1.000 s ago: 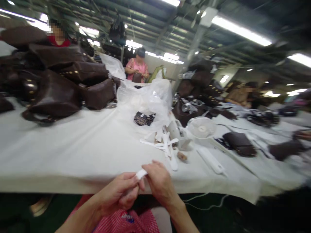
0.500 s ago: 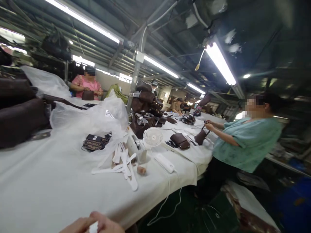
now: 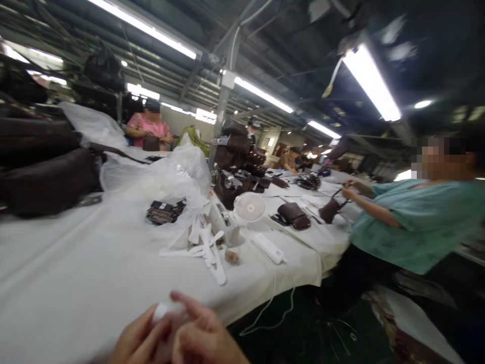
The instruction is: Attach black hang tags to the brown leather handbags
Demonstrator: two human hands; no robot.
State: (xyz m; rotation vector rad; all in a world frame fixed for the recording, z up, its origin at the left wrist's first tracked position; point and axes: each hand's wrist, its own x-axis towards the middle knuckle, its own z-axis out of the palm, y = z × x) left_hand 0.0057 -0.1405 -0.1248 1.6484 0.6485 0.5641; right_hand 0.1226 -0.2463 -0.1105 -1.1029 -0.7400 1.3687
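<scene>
My left hand (image 3: 137, 339) and my right hand (image 3: 202, 334) meet at the bottom edge of the view, in front of the white-covered table (image 3: 68, 283). Both pinch a small white strip (image 3: 162, 311) between their fingertips. The hands are blurred and partly cut off by the frame. Beyond them on the table lies a loose heap of white strips (image 3: 206, 245).
Dark brown bags (image 3: 45, 174) are piled at the left. A clear plastic sheet (image 3: 159, 177) covers black labels (image 3: 163, 212). A small white fan (image 3: 248, 208) and a power strip (image 3: 270, 247) stand nearby. A person in a teal shirt (image 3: 413, 222) works on a bag at right; another in pink (image 3: 149, 129) sits behind.
The view swung right and up from the hands to the room, then dipped slightly. My hands, still pinching the white strip, have come further into view at the bottom.
</scene>
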